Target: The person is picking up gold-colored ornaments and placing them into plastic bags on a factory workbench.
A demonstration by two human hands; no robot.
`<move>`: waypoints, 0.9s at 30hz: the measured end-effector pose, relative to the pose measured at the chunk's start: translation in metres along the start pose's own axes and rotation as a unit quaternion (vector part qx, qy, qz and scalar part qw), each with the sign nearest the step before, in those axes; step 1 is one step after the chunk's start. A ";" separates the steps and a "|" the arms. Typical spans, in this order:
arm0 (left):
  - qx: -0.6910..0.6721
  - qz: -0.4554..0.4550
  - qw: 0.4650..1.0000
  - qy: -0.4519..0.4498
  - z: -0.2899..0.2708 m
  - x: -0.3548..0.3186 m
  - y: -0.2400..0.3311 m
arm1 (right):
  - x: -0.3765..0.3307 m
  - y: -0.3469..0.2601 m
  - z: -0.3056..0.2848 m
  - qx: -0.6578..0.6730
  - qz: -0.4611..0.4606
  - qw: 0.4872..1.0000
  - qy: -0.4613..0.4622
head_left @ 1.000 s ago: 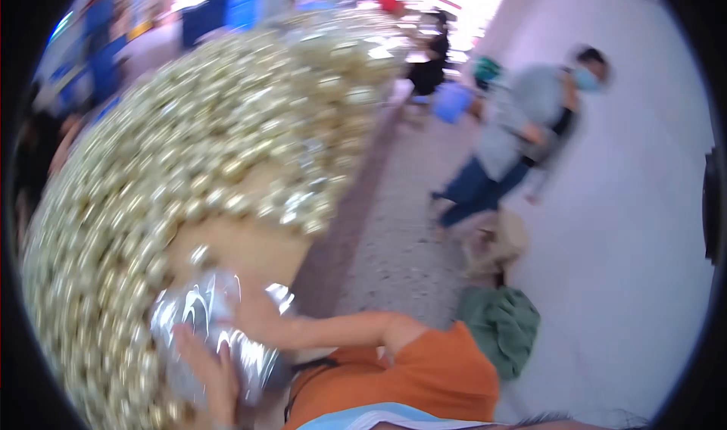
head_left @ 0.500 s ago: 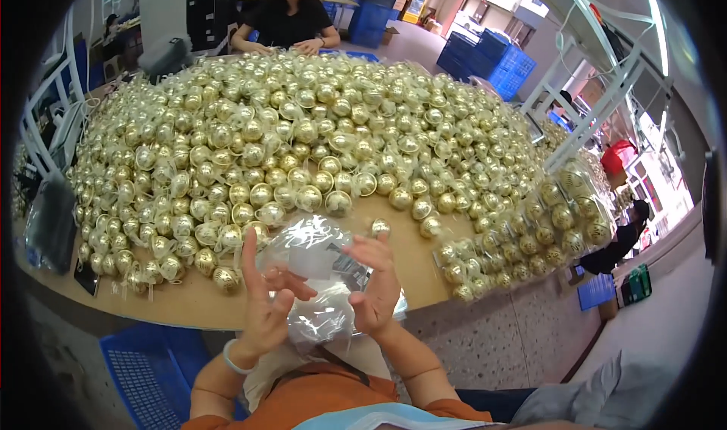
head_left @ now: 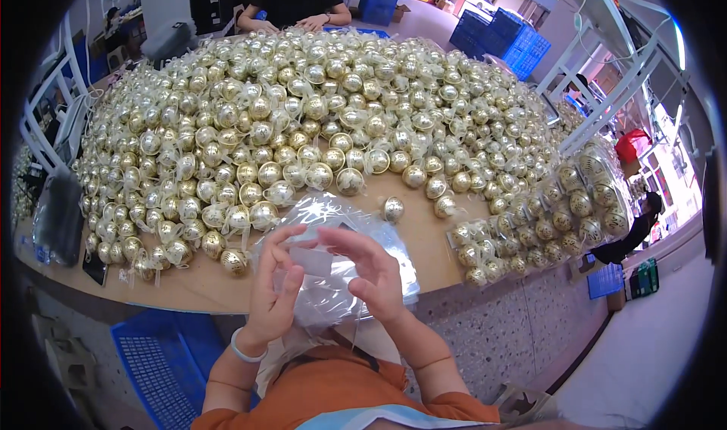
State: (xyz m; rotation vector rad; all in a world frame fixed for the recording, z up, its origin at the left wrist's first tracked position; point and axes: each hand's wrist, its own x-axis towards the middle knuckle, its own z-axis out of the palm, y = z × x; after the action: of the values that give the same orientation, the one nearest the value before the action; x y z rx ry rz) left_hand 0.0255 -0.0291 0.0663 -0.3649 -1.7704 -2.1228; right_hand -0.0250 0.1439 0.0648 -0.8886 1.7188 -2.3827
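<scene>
Your left hand (head_left: 274, 297) and right hand (head_left: 376, 275), both grasping the clear plastic bag (head_left: 333, 278), have lifted it slightly toward frame centre, spreading it over the counter (head_left: 424, 241).

This was a packing workshop or small factory floor: a long wooden worktable (head_left: 424, 241) carried a huge heap of shiny gold ball ornaments (head_left: 303, 119), with filled clear plastic bags of the same balls (head_left: 560, 218) piled at its right end. Stacked blue plastic crates (head_left: 503, 40) stood at the back, a blue slotted crate (head_left: 155, 362) sat under the table, and another seated worker in black (head_left: 295, 2) sorted at the far side.
</scene>
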 end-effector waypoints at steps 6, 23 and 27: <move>0.134 0.136 0.979 -0.066 -0.012 -0.009 0.005 | 0.007 -0.018 -0.019 -0.324 -0.235 0.910 -0.111; 0.323 0.198 0.920 -0.099 -0.010 -0.005 0.035 | 0.004 -0.045 -0.019 -0.059 0.171 0.955 -0.236; 0.290 0.143 0.938 -0.127 -0.009 -0.002 0.039 | 0.023 -0.071 -0.016 -0.225 0.017 0.933 -0.281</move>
State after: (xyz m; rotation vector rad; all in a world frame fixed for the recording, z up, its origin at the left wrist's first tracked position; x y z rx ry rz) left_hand 0.0442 -0.0442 0.0990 -0.6997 -2.2210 -1.3210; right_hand -0.0331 0.1751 0.1346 -1.4051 1.9994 -1.4911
